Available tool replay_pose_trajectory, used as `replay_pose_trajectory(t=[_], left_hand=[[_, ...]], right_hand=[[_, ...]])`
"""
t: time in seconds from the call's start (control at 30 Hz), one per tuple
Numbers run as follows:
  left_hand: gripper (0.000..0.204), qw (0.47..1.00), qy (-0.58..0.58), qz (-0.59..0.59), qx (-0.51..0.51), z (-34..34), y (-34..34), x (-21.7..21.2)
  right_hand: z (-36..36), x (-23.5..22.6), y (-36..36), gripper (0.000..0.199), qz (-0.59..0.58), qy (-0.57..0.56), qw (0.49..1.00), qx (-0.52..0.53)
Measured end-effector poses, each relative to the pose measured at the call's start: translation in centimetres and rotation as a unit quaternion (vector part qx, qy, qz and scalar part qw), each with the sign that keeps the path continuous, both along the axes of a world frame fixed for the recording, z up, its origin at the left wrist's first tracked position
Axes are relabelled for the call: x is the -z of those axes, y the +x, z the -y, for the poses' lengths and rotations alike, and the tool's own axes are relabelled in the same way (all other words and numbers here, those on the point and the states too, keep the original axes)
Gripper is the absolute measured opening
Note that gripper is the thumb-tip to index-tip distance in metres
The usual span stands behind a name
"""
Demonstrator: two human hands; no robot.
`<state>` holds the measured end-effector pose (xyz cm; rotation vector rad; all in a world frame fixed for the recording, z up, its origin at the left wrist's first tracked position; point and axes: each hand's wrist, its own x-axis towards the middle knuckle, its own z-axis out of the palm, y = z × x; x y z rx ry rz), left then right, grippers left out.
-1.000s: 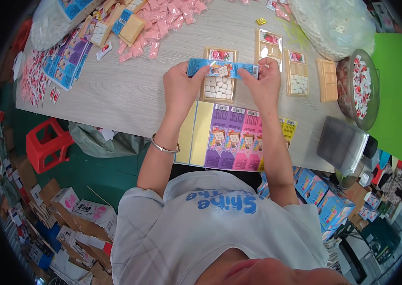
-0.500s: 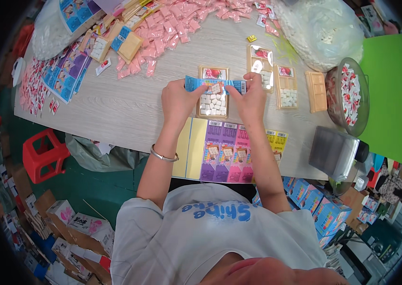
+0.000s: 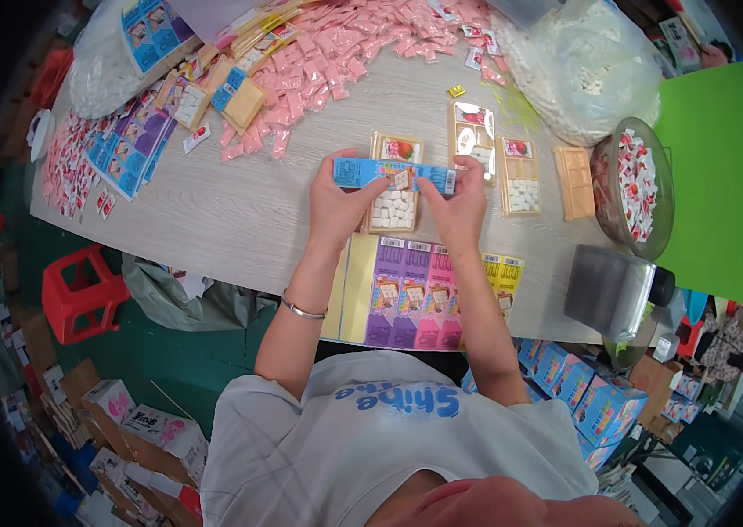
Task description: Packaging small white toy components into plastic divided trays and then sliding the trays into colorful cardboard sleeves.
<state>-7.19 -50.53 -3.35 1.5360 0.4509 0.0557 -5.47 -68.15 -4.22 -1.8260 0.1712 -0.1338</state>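
Note:
My left hand (image 3: 336,206) and my right hand (image 3: 455,206) together hold a long blue printed card sleeve (image 3: 393,174) flat above a small tan tray (image 3: 393,211) filled with white candy pieces. The left hand grips the sleeve's left end, the right hand its right end. Just below my hands a row of purple, pink and yellow flat sleeves (image 3: 411,294) lies at the table's near edge.
More tan trays (image 3: 519,176) lie to the right, beside a clear bowl of red-and-white wrapped sweets (image 3: 635,189). A pile of pink packets (image 3: 336,44) and a big bag of white candy (image 3: 582,66) sit at the back. Blue sleeves (image 3: 139,140) lie left; a red stool (image 3: 77,294) stands below.
The view has shifted slightly, so the table sits lower in the picture. My hands still hold the blue sleeve over the same tray.

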Motion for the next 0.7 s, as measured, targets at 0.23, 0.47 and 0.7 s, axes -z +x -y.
replay_pose_trajectory(t=[0.23, 0.47, 0.7], left_hand=[[0.060, 0.973, -0.230, -0.007, 0.023, -0.1, -4.0, -3.2], [0.058, 0.987, 0.090, 0.133, -0.032, -1.6, -7.2, -4.9], [0.034, 0.980, 0.127, 0.150, 0.026, 0.3, -10.1, -5.9]], right_hand=[[2.1, -1.3, -5.3, 0.027, -0.138, 0.377, 0.911, -0.091], [1.4, -4.6, -7.6, 0.015, -0.065, 0.266, 0.961, -0.036], [0.2, -6.8, -10.9, 0.010, 0.034, 0.128, 0.988, -0.086]])
